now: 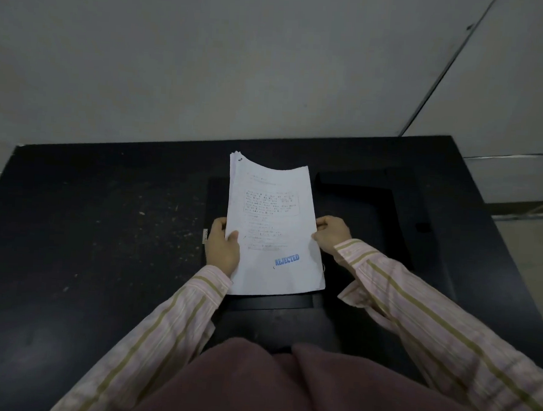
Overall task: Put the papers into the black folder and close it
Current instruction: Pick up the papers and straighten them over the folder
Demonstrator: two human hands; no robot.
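Observation:
A stack of white papers (272, 227), with printed text and a blue "REJECTED" stamp on the top sheet, is held over the open black folder (358, 217) lying on the black table. My left hand (222, 248) grips the stack's left edge, thumb on top. My right hand (330, 232) grips the right edge. The far end of the stack curls upward. The folder's left half is mostly hidden under the papers; its right flap lies open to the right. A small white tab (204, 235) shows at the folder's left edge.
The black table (87, 226) is speckled with pale marks on its left half. A grey wall rises right behind its far edge. The table's right edge drops off to a light floor (528, 246).

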